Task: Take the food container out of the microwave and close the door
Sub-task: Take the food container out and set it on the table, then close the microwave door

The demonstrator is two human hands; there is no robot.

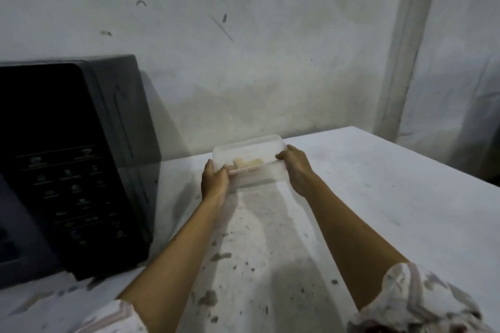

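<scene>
A clear plastic food container (253,155) with pale yellowish food inside is on or just above the white table (378,211), to the right of the microwave. My left hand (215,182) grips its left end and my right hand (296,169) grips its right end. The black microwave (81,159) stands at the left; its control panel faces me. A dark panel at the far left edge may be its door, but I cannot tell if it stands open.
A stained white wall rises behind the table. The table's right edge runs diagonally at the far right, with a pale pillar and sheeting beyond it. Dark specks and stains dot the tabletop near me.
</scene>
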